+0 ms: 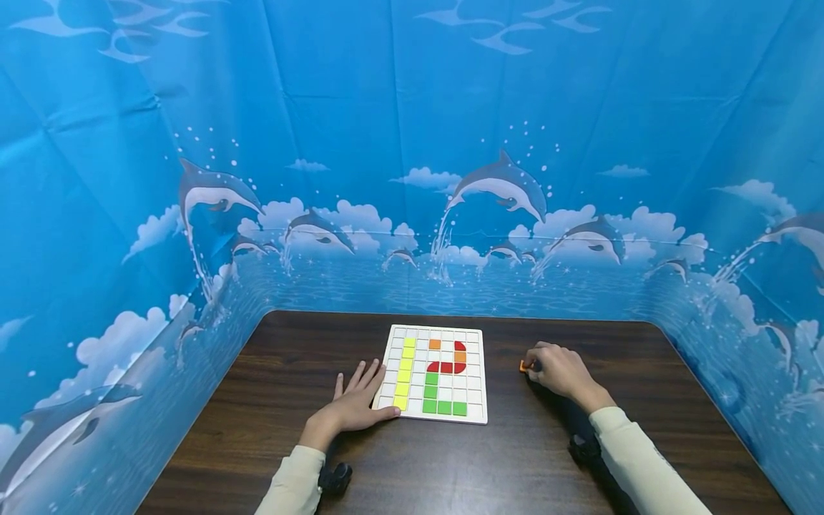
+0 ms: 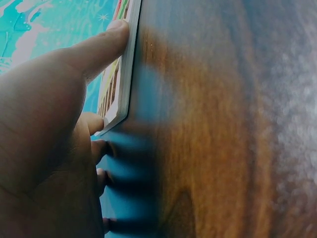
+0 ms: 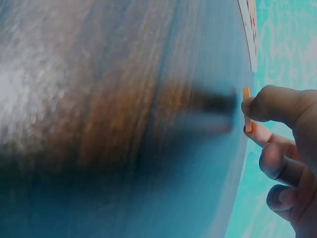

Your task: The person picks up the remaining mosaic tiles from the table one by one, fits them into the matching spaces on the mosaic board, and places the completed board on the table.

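A white square grid board (image 1: 473,390) lies on the table, bearing yellow, green, red and orange tiles that form a "1" and a partly built "2". My left hand (image 1: 352,406) rests at the board's left side with its fingers spread. In the left wrist view the thumb (image 2: 106,44) touches the board's edge (image 2: 130,74). To the right of the board, my right hand (image 1: 561,368) pinches a small orange tile (image 3: 247,110) between thumb and a finger, just above the table. The other fingers are curled below it in the right wrist view.
The dark wooden table (image 1: 502,465) spreads out around the board. A blue cloth (image 1: 360,286) printed with dolphins and clouds hangs behind it and along both sides. A dark wrist device (image 1: 335,478) is worn on each arm.
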{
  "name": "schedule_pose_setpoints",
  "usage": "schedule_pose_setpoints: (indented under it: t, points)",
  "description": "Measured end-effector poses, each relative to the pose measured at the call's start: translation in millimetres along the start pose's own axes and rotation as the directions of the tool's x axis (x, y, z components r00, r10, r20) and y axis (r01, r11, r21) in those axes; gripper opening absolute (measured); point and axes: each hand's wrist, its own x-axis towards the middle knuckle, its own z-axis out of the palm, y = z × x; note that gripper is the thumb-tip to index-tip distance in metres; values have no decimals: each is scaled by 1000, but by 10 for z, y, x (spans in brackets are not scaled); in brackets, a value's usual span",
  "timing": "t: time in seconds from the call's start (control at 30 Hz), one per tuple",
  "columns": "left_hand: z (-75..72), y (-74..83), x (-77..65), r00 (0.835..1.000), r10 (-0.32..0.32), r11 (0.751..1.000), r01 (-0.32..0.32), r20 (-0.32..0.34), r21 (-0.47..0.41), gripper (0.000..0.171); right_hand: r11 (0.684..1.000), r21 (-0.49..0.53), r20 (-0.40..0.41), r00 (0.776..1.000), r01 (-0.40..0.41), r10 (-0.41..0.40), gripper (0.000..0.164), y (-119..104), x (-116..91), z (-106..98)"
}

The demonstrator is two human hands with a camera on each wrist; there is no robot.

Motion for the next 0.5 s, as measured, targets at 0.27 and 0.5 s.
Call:
schedule_pose_setpoints:
  t: [0.27, 0.5]
  points:
    - [-29, 15, -29, 1000, 29, 999, -29, -3, -30, 112, 1000, 8, -30, 1000, 4, -4, 6, -25, 24, -6]
    - [-35, 48, -53, 1000, 12, 1000, -12, -3, -26, 113, 1000, 7, -40, 999, 8, -8, 8, -74, 39, -21]
